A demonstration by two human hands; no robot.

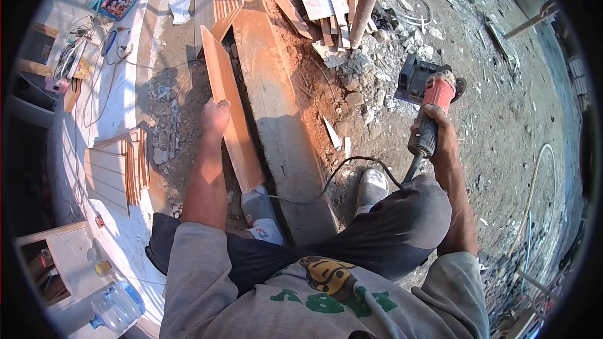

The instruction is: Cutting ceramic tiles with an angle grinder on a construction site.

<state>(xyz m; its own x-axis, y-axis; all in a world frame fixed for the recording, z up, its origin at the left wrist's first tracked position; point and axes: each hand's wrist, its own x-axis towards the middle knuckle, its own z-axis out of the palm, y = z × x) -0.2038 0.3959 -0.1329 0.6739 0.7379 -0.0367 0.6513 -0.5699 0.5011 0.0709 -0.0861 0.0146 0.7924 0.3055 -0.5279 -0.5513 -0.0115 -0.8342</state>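
Observation:
My left hand [215, 117] is closed round the left edge of a long reddish-brown tile strip [233, 122], which stands tilted along the left side of a concrete beam [295, 169]. In my right hand [439, 127] is a red and black power cutter [438, 93] with a dark base plate [411, 80], held over the ground to the right, apart from the strip. Its black cable [352, 158] loops from the handle to the left across the beam. The fingers of both hands are partly hidden.
More brown strips [220, 0] lie stacked beyond the held one. Tile offcuts [323, 3] pile up beside an upright pole [369, 3]. Cut tiles [116, 166] lean at the left. Rubble [364, 85] covers the ground; a water bottle [118, 306] lies lower left.

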